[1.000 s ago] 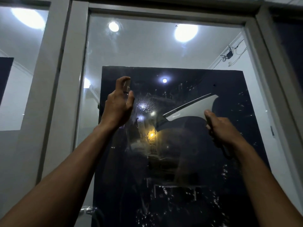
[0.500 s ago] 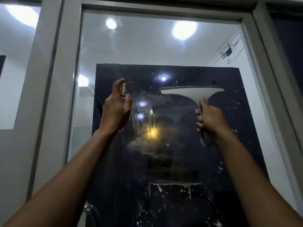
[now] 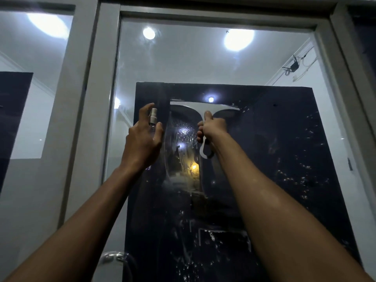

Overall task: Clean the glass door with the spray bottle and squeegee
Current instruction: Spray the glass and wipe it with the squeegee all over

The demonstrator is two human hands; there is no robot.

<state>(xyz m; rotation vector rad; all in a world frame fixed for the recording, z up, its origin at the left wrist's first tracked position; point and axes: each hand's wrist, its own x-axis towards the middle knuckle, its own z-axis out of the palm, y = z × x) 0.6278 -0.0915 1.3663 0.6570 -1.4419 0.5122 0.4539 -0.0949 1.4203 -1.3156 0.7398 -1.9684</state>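
High on the glass door (image 3: 203,64) your two hands work side by side, near each other but not touching. Your right hand (image 3: 211,127) is wrapped around the handle of the squeegee (image 3: 203,107), thumb up along its neck, with the blade level against the pane. Your left hand (image 3: 144,139) grips the small spray bottle (image 3: 153,117), fingers curled round its body and one finger lifted by the nozzle, just left of the blade.

The squeegee looks light and stiff, with what is likely a soft rubber edge, so keep hold of the handle where you have it and press evenly, or the blade may skip and leave streaks. The bottle is small and light; if it gets wet it could slip, so hold it round the middle.

Droplets and smeared streaks cover the lower and right parts of the pane, so much of the wiping seems yet to be done. Wet glass is slick and breakable; lean on it gently. A pale frame (image 3: 97,98) borders the door, a metal handle (image 3: 110,258) sits low on the left, and ceiling lights (image 3: 239,39) reflect off the glass, with a dark panel (image 3: 284,139) behind
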